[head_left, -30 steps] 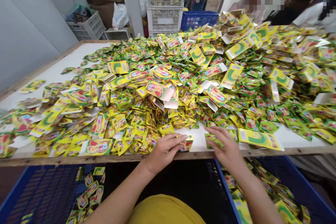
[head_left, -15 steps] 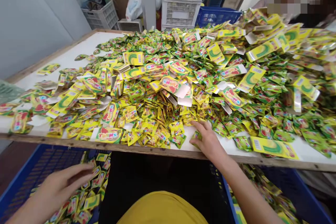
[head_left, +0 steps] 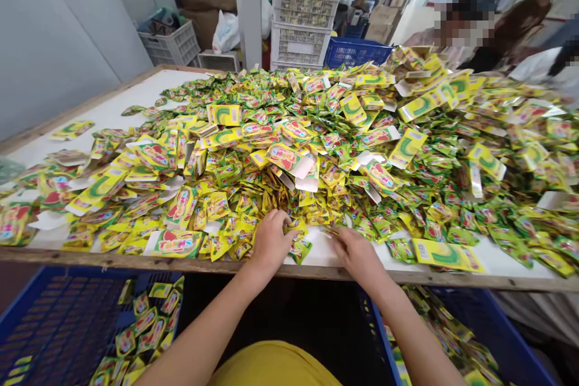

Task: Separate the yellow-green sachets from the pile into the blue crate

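Note:
A large heap of small yellow and green packets and flat yellow boxes covers the white table. At the heap's near edge, my left hand has its fingers curled round a small packet, mostly hidden by them. My right hand is just to the right, low over the white tabletop, with thumb and fingers pinched on a small packet whose edge barely shows. Between the two hands is a strip of bare tabletop. A green packet lies beside my left hand.
Below the table's wooden edge stand two blue baskets, left and right, with packets in them. Stacked white crates, a blue crate and people are behind the table.
My left hand has moved from over the left basket up to the heap and closed on a packet. My right hand remains near the table's front edge, fingers closer together. The view has shifted slightly.

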The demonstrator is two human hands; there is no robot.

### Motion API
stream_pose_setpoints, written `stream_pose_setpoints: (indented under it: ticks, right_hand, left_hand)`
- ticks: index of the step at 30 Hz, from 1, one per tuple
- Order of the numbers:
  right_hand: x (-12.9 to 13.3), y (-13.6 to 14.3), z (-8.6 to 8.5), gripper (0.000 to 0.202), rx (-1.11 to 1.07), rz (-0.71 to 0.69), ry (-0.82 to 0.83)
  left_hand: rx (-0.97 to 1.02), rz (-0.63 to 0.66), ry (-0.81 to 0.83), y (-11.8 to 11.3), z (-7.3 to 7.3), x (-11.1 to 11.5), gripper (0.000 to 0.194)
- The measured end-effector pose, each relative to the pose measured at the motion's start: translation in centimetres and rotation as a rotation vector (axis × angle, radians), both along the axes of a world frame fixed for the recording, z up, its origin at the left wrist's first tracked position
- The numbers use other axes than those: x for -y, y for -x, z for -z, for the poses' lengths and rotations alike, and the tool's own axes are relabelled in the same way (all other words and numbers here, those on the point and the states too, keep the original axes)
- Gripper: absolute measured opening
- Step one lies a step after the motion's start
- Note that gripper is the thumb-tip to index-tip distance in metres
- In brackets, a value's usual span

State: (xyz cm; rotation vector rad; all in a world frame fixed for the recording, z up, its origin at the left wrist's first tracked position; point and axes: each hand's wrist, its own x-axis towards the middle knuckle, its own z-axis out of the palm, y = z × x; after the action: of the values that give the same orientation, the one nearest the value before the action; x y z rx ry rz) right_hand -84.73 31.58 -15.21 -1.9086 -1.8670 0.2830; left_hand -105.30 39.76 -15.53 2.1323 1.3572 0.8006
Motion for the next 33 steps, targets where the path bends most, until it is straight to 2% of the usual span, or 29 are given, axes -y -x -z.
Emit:
stream_pose_setpoints:
  ticks: [2, 4, 6, 8, 10, 12, 15, 18, 22, 25, 28, 31, 33]
  right_hand:
    - [-0.2, 0.4, -0.4, 0.020, -0.299, 0.057, 0.019]
    - [-0.5, 1.2, -1.0, 0.022, -0.571, 0.042, 0.086]
    - [-1.0, 2.2, -1.5, 0.025, -0.736, -0.008, 0.162]
    - [-1.4, 2.9, -1.5, 0.027, -0.802, -0.025, 0.229]
    - [-1.6, 2.9, -1.0, 0.033, -0.846, 0.069, 0.243]
    - [-1.3, 2.1, -0.3, 0.040, -0.931, 0.220, 0.162]
    - [0.0, 0.0, 0.1, 0.046, -1.099, 0.389, -0.011]
    - [1.4, -1.6, -0.3, 0.042, -1.092, 0.399, -0.044]
    - [1.1, -2.1, -1.7, 0.039, -0.965, 0.251, 0.099]
    - [-0.5, -2.3, -2.8, 0.034, -0.801, 0.082, 0.244]
    - [-1.8, -2.5, -4.0, 0.030, -0.728, 0.048, 0.228]
    - [-1.8, -1.8, -4.5, 0.033, -0.858, 0.078, 0.216]
    - [-1.4, -0.6, -4.1, 0.036, -0.978, 0.102, 0.215]
  left_hand:
    - [0.096, 0.016, 0.015, 0.3, -0.1, 0.1, 0.014]
    - [0.167, 0.051, 0.004, 0.4, -0.4, 0.4, 0.013]
    - [0.183, 0.066, 0.011, 0.4, -0.6, 0.7, 0.013]
    - [0.151, 0.045, 0.049, 0.4, -0.8, 0.9, 0.012]
    - [0.118, 0.015, 0.070, 0.4, -1.0, 1.1, 0.018]
    - [0.115, 0.027, 0.042, 0.2, -1.3, 1.2, 0.026]
    - [0.079, 0.181, -0.009, -1.1, -1.6, 1.3, 0.029]
    - [-0.105, 0.305, -0.011, -2.9, -1.5, 1.2, 0.024]
    - [-0.283, 0.270, -0.001, -4.3, -1.0, 1.4, 0.010]
    - [-0.317, 0.256, -0.004, -4.6, -0.7, 1.5, 0.020]
    - [-0.172, 0.229, 0.074, -4.6, -0.3, 1.4, 0.014]
    - [0.169, 0.110, 0.155, -4.3, -0.3, 1.2, 0.008]
    - [0.432, 0.081, 0.284, -4.0, -0.7, 1.2, 0.007]
